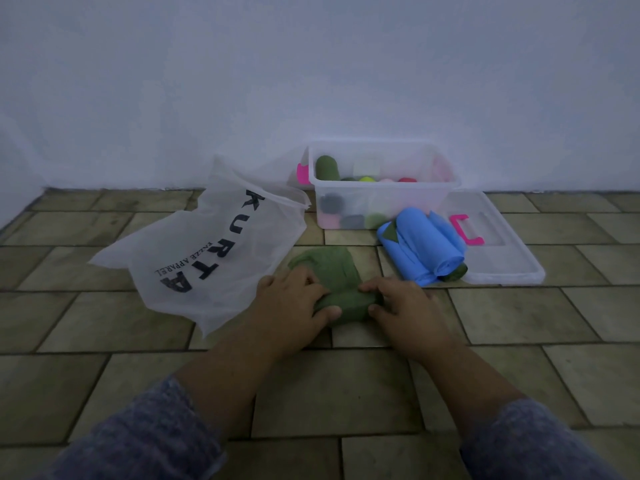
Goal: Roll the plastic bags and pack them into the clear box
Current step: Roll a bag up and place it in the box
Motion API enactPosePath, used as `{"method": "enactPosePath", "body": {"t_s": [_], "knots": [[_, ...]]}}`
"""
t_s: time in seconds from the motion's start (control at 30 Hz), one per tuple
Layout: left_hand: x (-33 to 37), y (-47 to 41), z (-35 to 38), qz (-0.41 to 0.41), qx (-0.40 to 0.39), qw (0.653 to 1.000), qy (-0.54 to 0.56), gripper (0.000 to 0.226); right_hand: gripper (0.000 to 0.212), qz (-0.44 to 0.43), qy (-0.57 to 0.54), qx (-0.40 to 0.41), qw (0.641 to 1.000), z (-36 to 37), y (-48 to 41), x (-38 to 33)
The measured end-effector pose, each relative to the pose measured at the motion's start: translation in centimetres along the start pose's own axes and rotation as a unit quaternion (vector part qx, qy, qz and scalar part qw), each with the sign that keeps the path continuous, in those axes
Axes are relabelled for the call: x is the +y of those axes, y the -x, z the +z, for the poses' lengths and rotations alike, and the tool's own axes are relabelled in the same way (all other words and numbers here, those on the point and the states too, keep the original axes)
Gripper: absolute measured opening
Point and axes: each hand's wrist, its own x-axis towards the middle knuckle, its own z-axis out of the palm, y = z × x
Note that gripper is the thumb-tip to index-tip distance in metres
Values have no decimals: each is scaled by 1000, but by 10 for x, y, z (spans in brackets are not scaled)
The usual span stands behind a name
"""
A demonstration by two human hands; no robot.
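Head view: left hand (291,301) and right hand (403,306) grip the green bag (329,265), fingers (375,288) covering its rolled end.

Dim, bluish, soft; wide-angle edge bending.

I am looking down at a floor (346,393) of olive-brown tiles, which is running back to a plain white wall (311,81). A clear lid (509,258) with a pink clasp (465,230) is lying flat on the tiles to my right.
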Motion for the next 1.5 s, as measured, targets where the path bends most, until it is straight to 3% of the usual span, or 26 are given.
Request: {"method": "enactPosePath", "body": {"t_s": [0.13,0.3,0.47,0.57,0.7,0.83,0.93,1.0,1.07,1.2,1.3,1.33,1.4,1.47,1.5], "knots": [[1,4,4,37,22,999,-5,68,36,-12,10,-5,1000,2,-6,0],[0,-2,-6,-11,-6,999,30,57,57,-33,36,-14,999,0,-10,-2],[1,-1,-6,21,55,998,-35,67,47,-19,110,-40,993,0,-22,-1],[0,-1,-5,38,64,996,-44,53,47,-21,160,-35,986,0,-29,-4],[-5,-10,-11,2,50,999,-16,41,54,-93,174,-8,980,6,-30,-13],[-3,-13,-16,-13,55,998,-31,39,54,-97,199,-23,975,7,-32,-17],[9,-7,-19,-135,97,983,73,47,49,-56,209,-43,975,4,-39,-20],[22,-9,-19,-230,36,946,227,57,44,-8,204,-74,976,3,-43,-25],[32,-15,-17,-274,-6,904,329,64,40,34,173,-106,979,2,-42,-29],[45,-27,-16,-342,26,823,452,73,31,76,0,-157,985,-3,-30,-35],[50,-32,-17,-354,90,771,521,57,28,70,-95,-189,975,-6,-19,-36],[51,-34,-16,-360,100,742,557,44,26,68,-116,-194,972,-6,-16,-34],[51,-36,-15,-385,83,651,649,19,23,80,-173,-191,963,-10,-13,-33],[52,-38,-19,-399,59,567,718,14,26,113,-261,-190,940,-15,-16,-31],[52,-41,-21,-403,49,551,729,14,26,133,-308,-193,922,-18,-18,-30]]}}
